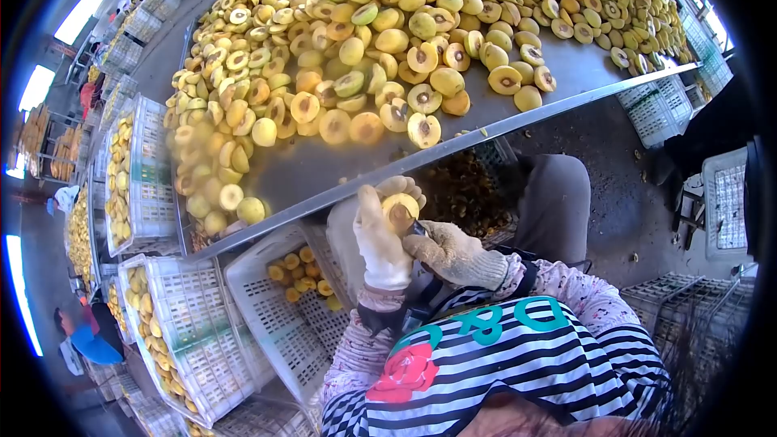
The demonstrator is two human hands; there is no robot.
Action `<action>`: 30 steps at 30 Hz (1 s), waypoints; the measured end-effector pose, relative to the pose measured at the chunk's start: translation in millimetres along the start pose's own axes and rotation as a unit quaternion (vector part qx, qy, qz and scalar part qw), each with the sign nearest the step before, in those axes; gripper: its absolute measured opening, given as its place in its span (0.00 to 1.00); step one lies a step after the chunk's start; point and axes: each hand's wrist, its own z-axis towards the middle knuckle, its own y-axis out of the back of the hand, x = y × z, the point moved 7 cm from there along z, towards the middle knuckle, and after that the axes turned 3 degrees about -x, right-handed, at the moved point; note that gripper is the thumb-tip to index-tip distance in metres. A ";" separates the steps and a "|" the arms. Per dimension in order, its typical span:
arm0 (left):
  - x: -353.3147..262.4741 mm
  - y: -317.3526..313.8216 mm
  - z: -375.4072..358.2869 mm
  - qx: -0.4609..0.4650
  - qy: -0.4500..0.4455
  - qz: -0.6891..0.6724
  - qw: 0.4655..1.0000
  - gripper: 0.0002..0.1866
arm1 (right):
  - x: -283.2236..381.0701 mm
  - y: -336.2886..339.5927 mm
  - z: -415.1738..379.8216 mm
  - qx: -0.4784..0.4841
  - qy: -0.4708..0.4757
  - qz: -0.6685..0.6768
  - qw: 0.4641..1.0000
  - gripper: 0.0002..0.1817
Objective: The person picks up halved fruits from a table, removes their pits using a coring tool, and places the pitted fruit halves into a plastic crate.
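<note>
Just below the edge of a metal table, my left hand, in a pale glove, holds a yellow stone-fruit half with its cut face up and a brown centre. My right hand, also gloved, is closed around a small dark tool. The tool's end meets the lower right rim of the fruit half; its exact kind is hidden by my fingers. Many more halved fruits are heaped on the metal table in front of me.
Left of my legs stands a white crate with some fruit halves inside. Fuller crates line the left side. Dark scraps lie in a container under the table. Other people are at the far left and top; a stool is at right.
</note>
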 end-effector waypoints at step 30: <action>10.0 -32.2 18.0 0.208 0.038 0.041 0.977 0.16 | -17.8 -26.7 -30.4 0.405 -0.164 0.548 0.714 0.27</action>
